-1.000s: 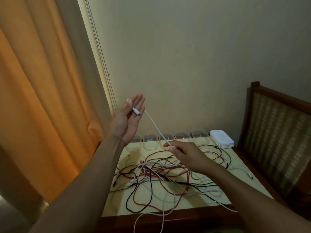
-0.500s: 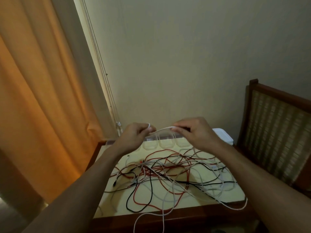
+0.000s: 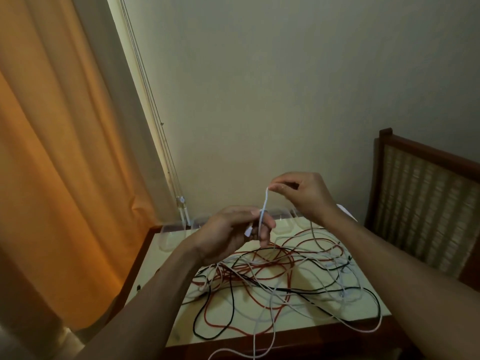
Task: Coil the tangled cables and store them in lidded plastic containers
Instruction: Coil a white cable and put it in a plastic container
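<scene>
1. An orange curtain (image 3: 65, 152) fills the left side. Thin cords (image 3: 157, 120) hang along its edge, and a plain wall (image 3: 259, 87) stands behind.
2. A wooden chair (image 3: 420, 203) with a woven back stands just beside the table (image 3: 158, 271) on its right.
3. Clear plastic containers (image 3: 168, 237) stand in a row along the table's far edge. Both hands cover the middle of the row, so their number cannot be told.
4. A stack of white lids (image 3: 348, 213) sits at the far right corner, mostly hidden behind the right wrist.
5. The left forearm crosses the near left part of the table and hides that side of the cable pile.
6. The tangle (image 3: 272, 276) of red, black and white cables spreads loosely over most of the tabletop, its loops crossing one another. A white strand hangs over the front edge.
7. One white cable (image 3: 264, 203) is lifted clear of the pile, above the far part of the table. It is thin and pale and runs nearly upright between the two hands.
8. The right hand (image 3: 304, 196) pinches the top of this stretch between thumb and forefinger, with its other fingers curled.
9. The left hand (image 3: 231, 235) is lower, with its fingers curled round the same cable. The white plug (image 3: 248, 232) sticks out by its palm.
</scene>
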The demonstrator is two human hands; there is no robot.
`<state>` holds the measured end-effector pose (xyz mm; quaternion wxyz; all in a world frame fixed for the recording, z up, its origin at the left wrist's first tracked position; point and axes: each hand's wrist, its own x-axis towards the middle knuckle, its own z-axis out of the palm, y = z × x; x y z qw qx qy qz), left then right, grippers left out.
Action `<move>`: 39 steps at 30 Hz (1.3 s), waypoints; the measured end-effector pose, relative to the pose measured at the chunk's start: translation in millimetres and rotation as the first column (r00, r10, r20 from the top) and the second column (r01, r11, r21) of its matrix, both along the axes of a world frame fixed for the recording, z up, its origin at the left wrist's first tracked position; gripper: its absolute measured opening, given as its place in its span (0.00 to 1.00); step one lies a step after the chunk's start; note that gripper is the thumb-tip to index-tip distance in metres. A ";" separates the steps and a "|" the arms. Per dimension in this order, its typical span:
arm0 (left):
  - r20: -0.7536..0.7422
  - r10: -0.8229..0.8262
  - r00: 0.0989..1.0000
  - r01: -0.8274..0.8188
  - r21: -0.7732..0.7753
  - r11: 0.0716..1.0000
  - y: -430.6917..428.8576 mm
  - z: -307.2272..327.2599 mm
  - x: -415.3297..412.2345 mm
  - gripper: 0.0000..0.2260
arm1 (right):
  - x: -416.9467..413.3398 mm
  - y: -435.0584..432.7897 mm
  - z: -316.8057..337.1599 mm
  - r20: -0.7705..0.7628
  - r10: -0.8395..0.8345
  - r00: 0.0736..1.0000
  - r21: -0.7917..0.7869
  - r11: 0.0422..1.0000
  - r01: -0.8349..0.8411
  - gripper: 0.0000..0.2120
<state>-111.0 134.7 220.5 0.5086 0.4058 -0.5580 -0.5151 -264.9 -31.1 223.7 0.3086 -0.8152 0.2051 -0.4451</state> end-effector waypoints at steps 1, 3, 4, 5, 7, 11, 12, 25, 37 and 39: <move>-0.098 -0.011 0.995 0.010 -0.018 1.000 -0.3 2.0 0.5 0.14 | -0.4 0.2 -8.1 -0.037 0.000 0.999 -0.001 1.000 0.000 0.03; -0.214 -0.011 0.977 -0.003 -0.065 0.998 -2.6 4.4 1.8 0.14 | 0.8 3.4 -21.7 -0.102 0.011 0.995 -0.009 1.000 -0.012 0.05; -0.246 -0.004 0.969 -0.017 -0.081 0.997 -4.4 4.6 2.3 0.13 | 2.3 6.4 -25.8 -0.124 0.021 0.992 -0.008 1.000 -0.023 0.06; -0.269 0.006 0.963 -0.031 -0.088 0.996 -5.8 5.4 1.3 0.13 | 4.0 9.4 -28.5 -0.141 0.027 0.990 -0.010 1.000 -0.029 0.06; -0.312 0.043 0.949 -0.076 -0.093 0.993 -8.6 5.6 -1.9 0.12 | 6.7 14.5 -32.7 -0.149 0.025 0.989 0.006 1.000 -0.024 0.09; -0.482 0.127 0.867 -0.193 -0.090 0.977 -17.6 5.0 -4.7 0.15 | 12.4 24.2 -38.9 -0.154 0.043 0.987 0.013 0.999 -0.042 0.16; -0.524 0.147 0.839 -0.227 -0.092 0.970 -20.6 5.5 -2.8 0.15 | 14.4 27.8 -42.0 -0.172 0.074 0.982 0.043 0.997 -0.068 0.11; 0.903 0.301 0.307 -0.259 -0.225 0.939 -25.0 -49.8 39.8 0.08 | 11.2 31.4 -75.5 -0.397 0.017 0.918 -0.127 0.989 -0.073 0.09; 0.914 0.099 0.394 -0.319 0.035 0.947 -28.7 -57.2 29.2 0.11 | 12.6 16.6 -91.5 -0.368 -0.022 0.930 -0.089 0.996 -0.012 0.06; 0.801 0.124 0.586 -0.345 0.108 0.932 -27.4 -54.3 25.6 0.12 | 12.4 13.3 -88.6 -0.359 -0.012 0.933 -0.079 0.997 -0.017 0.06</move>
